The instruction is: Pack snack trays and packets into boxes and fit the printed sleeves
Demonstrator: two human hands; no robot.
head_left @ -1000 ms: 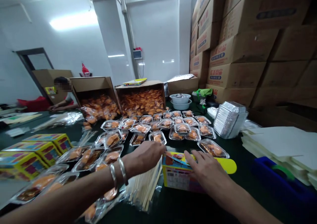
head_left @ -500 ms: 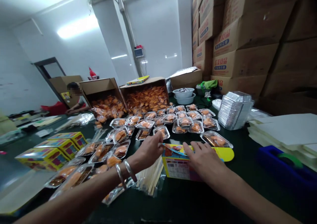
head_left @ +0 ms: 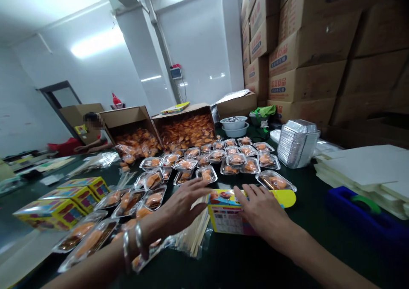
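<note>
A small yellow printed box (head_left: pixel 225 214) lies on the dark green table in front of me, its yellow lid flap (head_left: pixel 285 198) sticking out to the right. My right hand (head_left: pixel 260 210) rests flat on the box top with fingers stretched out. My left hand (head_left: pixel 182 203), with metal bangles on the wrist, hovers just left of the box with fingers spread, holding nothing. Below it lies a bundle of wrapped wooden chopsticks (head_left: pixel 193 233).
Several clear trays of orange food (head_left: pixel 204 163) cover the table. Two open cartons of orange packets (head_left: pixel 187 129) stand behind. Yellow boxes (head_left: pixel 60 201) sit left, foil trays (head_left: pixel 297 144), white sheets and a blue tape dispenser (head_left: pixel 364 216) right. Stacked cartons rise right. A person sits far left.
My left hand has let go of the box's edge, opened and drawn back slightly left. My right hand stays on the box. The view shifted a little.
</note>
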